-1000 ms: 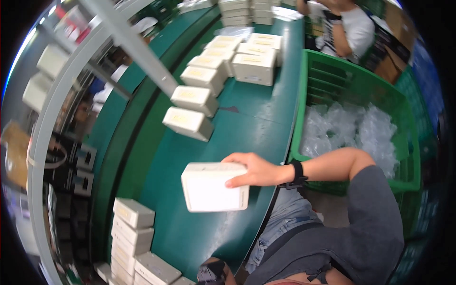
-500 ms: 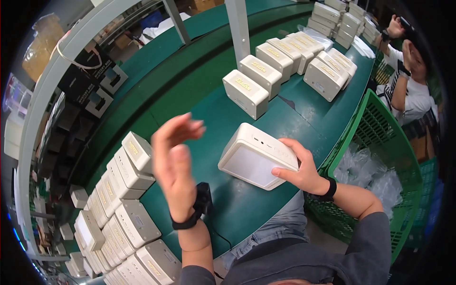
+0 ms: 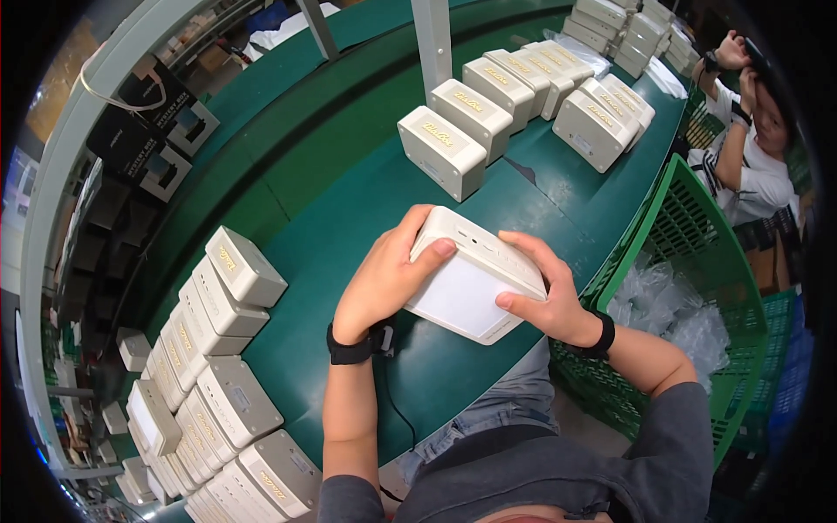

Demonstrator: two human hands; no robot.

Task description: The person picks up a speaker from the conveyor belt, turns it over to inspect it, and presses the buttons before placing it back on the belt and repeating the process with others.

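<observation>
Between my two hands, just above the green table, is a cream box-shaped device (image 3: 466,292) with a pale flat front panel and small ports along its upper edge. My left hand (image 3: 392,270) grips its left end, thumb on the front rim. At the opposite end my right hand (image 3: 554,292) holds it, thumb on the front and fingers over the top edge. Both hands are closed on the device. Its back and underside are hidden from me.
Similar cream devices (image 3: 443,148) stand in a row at the far side, with more stacked devices (image 3: 231,401) at the left. A green plastic crate (image 3: 676,209) containing clear plastic bags (image 3: 667,305) is at my right. Another person (image 3: 741,157) sits beyond it. A metal post (image 3: 432,52) rises behind.
My left hand has come down from the air and taken hold of the device's left end. My right hand keeps its grip.
</observation>
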